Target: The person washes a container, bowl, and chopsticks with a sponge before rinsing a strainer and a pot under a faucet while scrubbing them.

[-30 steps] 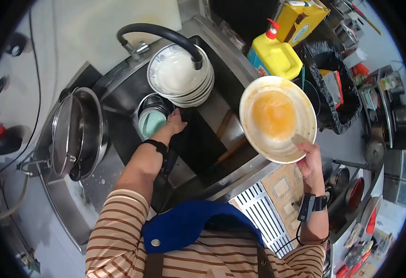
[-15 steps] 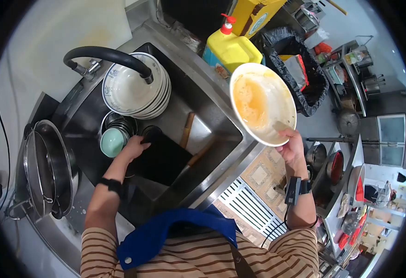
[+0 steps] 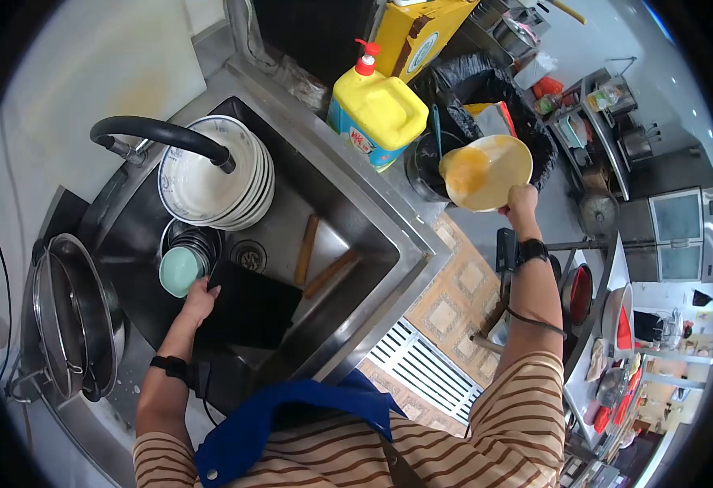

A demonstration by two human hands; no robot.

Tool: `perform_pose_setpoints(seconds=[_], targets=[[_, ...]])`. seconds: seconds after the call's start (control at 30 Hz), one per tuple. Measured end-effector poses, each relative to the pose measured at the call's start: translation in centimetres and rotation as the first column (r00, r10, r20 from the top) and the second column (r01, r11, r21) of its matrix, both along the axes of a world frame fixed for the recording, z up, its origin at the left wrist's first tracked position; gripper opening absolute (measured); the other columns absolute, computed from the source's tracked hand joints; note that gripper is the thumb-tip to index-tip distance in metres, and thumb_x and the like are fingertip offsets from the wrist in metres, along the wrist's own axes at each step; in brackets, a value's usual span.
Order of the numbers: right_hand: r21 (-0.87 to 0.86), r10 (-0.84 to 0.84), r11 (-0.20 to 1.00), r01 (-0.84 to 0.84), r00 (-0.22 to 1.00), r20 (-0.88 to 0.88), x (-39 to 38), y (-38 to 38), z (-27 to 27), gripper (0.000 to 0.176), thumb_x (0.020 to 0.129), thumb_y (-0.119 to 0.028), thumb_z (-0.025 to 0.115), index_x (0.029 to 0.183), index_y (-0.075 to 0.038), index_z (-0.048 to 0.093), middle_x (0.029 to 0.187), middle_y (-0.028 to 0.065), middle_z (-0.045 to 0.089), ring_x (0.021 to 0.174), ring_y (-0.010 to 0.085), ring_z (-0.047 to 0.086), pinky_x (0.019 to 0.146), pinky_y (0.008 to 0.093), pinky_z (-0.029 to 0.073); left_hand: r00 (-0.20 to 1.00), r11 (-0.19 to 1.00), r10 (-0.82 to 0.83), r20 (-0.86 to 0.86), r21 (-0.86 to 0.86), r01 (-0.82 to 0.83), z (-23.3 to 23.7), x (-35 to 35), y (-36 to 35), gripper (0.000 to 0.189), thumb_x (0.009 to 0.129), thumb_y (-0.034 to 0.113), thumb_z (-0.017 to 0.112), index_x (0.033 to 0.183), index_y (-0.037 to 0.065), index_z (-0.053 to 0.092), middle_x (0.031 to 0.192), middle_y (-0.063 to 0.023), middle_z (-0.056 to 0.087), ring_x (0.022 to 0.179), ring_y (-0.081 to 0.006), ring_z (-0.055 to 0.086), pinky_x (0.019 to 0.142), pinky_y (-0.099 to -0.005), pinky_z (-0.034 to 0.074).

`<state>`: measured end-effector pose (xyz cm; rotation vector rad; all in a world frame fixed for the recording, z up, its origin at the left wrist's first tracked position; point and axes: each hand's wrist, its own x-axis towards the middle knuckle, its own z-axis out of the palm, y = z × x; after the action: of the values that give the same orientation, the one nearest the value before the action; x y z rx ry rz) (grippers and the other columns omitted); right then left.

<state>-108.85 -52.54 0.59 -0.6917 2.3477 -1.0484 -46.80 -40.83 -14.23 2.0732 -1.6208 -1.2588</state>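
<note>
My right hand (image 3: 521, 203) is closed on the near rim of a white bowl (image 3: 499, 175) holding cloudy yellow-orange liquid. The bowl is tipped to the left, with the liquid gathered on that side and its edge overlapping a dark bucket (image 3: 423, 176). Down in the sink (image 3: 373, 297), my left hand (image 3: 199, 302) is curled at the edge of a stack of small bowls topped by a pale green bowl (image 3: 179, 271). Its fingers are partly hidden, and I cannot tell what they hold. A black rectangular slab (image 3: 255, 307) lies right beside that hand.
White patterned bowls (image 3: 210, 183) are stacked under the black faucet (image 3: 165, 130). Two wooden handles (image 3: 307, 250) lie in the sink. A yellow pump jug (image 3: 377, 118) stands on the rim, near a black-lined bin (image 3: 454, 77). Metal strainers and basins (image 3: 80, 313) lean at the left.
My right hand has carried the bowl outward and tipped it further left, over the bucket. The liquid has shifted toward the left rim. My left hand stays by the small bowls.
</note>
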Motion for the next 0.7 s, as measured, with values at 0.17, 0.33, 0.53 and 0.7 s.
perform_pose_setpoints(seconds=[0.17,0.33,0.53,0.7], targets=[[0.319,0.170,0.948,-0.015,0.869,-0.465,1.5,-2.8,1.2,0.041,0.075,-0.009,0.047,0.115,0.002,0.043,0.086,0.0239,0.061,0.068,0.0333,0.063,0.053,0.0405,0.051,0.996,1.000,0.003,0.090,-0.030,-0.001,-1.0,0.2,-0.1,0.035,0.080,0.015,0.058,0.106,-0.007,0.052,0.100,-0.0234,0.057,0.098,-0.0359,0.054,0.085,-0.0363,0.041],[0.496,0.486,0.862,-0.109,0.459,-0.744,3.4,-3.2,0.8,0.057,0.077,-0.013,0.049,0.129,-0.006,0.027,0.088,0.0234,0.060,0.077,0.0342,0.062,0.064,0.0421,0.050,0.961,0.998,-0.058,0.270,0.036,0.050,-2.4,0.6,-0.8,0.044,0.077,0.019,0.060,0.112,-0.003,0.048,0.104,-0.0241,0.055,0.103,-0.0373,0.051,0.089,-0.0399,0.040],[0.360,0.335,0.932,-0.042,0.478,-0.812,1.4,-0.6,0.9,0.035,0.080,-0.016,0.047,0.114,-0.006,0.047,0.082,0.0165,0.064,0.074,0.0288,0.064,0.066,0.0397,0.051,0.939,1.000,-0.011,0.343,-0.006,0.014,-3.1,-0.8,-0.3,0.057,0.074,0.025,0.064,0.121,0.008,0.038,0.110,-0.0207,0.054,0.105,-0.0355,0.051,0.087,-0.0440,0.041],[-0.110,0.250,0.960,-0.256,0.966,-0.066,3.5,5.7,7.6,0.030,0.067,0.000,0.041,0.094,0.002,0.052,0.064,0.0086,0.054,0.040,0.0171,0.051,0.029,0.0269,0.039,0.942,0.995,0.012,0.335,0.089,-0.045,-2.8,0.1,1.0,0.053,0.075,0.025,0.062,0.121,0.013,0.038,0.117,-0.0132,0.050,0.113,-0.0306,0.045,0.089,-0.0481,0.039]])
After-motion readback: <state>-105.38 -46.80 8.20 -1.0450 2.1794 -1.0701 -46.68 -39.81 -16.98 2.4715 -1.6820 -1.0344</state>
